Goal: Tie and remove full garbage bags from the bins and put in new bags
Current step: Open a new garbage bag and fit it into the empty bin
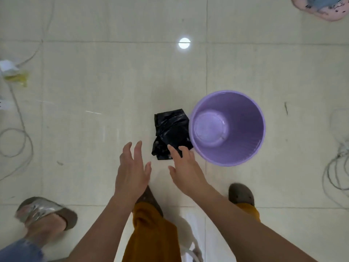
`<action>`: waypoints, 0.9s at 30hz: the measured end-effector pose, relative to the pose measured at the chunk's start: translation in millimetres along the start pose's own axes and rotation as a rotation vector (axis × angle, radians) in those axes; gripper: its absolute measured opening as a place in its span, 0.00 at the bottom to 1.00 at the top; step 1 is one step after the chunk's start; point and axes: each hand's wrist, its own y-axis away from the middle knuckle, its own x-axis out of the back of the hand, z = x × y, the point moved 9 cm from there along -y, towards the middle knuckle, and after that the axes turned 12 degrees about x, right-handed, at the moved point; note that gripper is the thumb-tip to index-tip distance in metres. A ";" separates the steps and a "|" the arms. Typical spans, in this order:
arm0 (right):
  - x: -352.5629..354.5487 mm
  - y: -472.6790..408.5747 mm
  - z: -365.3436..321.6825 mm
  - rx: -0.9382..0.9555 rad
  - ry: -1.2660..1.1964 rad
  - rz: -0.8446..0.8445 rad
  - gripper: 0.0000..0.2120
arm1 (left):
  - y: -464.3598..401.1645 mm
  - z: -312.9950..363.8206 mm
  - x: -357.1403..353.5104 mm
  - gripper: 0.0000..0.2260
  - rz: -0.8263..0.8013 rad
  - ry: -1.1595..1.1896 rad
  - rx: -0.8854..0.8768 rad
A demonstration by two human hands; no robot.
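Note:
A purple plastic bin (pixel 243 154) stands upright on the tiled floor, with no bag and nothing inside it. A folded black garbage bag (pixel 171 129) lies flat on the floor just left of the bin. My right hand (pixel 184 167) is over the bag's near edge with its fingers spread and straight; its fingertips overlap the bag. My left hand (pixel 132 171) hovers to the left of the bag with its fingers straight, holding nothing.
Another person's sandalled foot (pixel 45 212) stands at the lower left. Loose white cables (pixel 17 142) loop on the floor at the left, and more cables (pixel 338 173) at the right. My own feet and orange trousers (pixel 151 233) are below the hands. A pink slipper (pixel 321 8) is at the top right.

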 end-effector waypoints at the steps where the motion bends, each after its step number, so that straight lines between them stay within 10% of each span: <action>1: -17.1 -18.7 9.2 -0.038 -0.010 0.002 0.31 | -14.3 -7.8 -9.1 0.28 -0.001 -0.021 -0.033; 12: -146.9 -120.2 105.6 -0.279 0.010 -0.190 0.26 | -108.8 -75.9 -99.6 0.30 -0.173 -0.163 -0.140; 27: -10.1 -44.5 -21.4 0.010 -0.182 0.143 0.22 | -58.2 -11.4 3.3 0.31 -0.148 -0.054 -0.220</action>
